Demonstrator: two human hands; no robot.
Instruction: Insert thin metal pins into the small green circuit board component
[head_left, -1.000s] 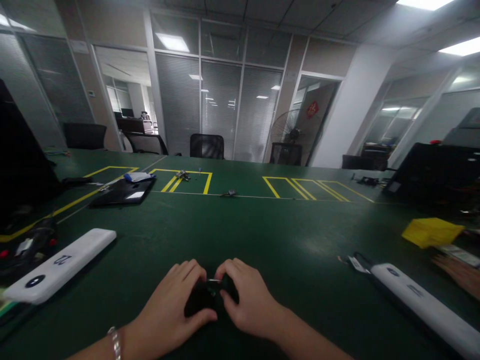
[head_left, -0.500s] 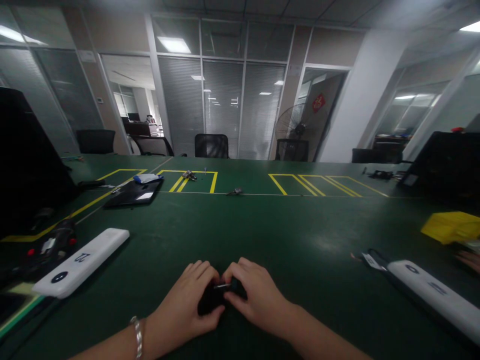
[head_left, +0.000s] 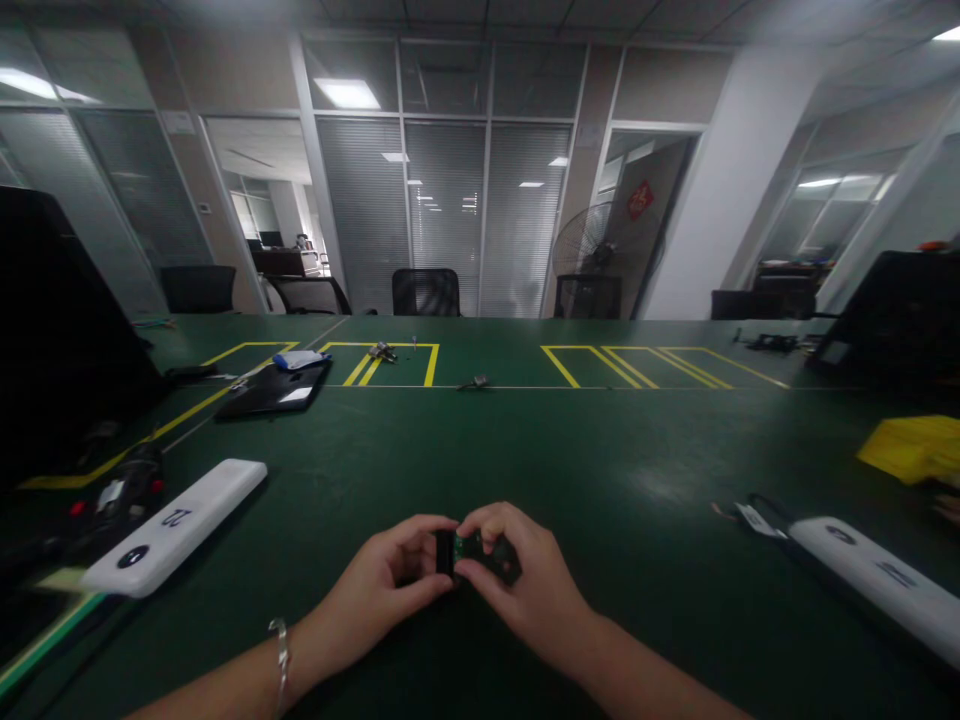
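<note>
Close to the front of the green table (head_left: 420, 450), my two hands meet over a pair of small parts. My left hand (head_left: 394, 568) pinches a small black block-shaped piece (head_left: 445, 552) between thumb and fingers. In the fingers of my right hand (head_left: 517, 565) is a small green circuit board (head_left: 466, 546), its face partly covered by the fingertips. The board's edge lies right against the black piece; whether the two are joined I cannot tell. A silver bracelet (head_left: 280, 650) circles my left wrist.
White numbered bars lie at left (head_left: 176, 530) and right (head_left: 885, 580). Farther off are a black tablet-like slab (head_left: 274, 390), a small metal part (head_left: 474, 382), and yellow tape outlines (head_left: 562, 366). A yellow object (head_left: 911, 448) sits at the right edge, a dark monitor-like shape (head_left: 67, 330) at left.
Both hands have turned the small parts upward, so the green board's face now shows beside the black piece. The right fingers have curled more. The camera view has shifted slightly.
</note>
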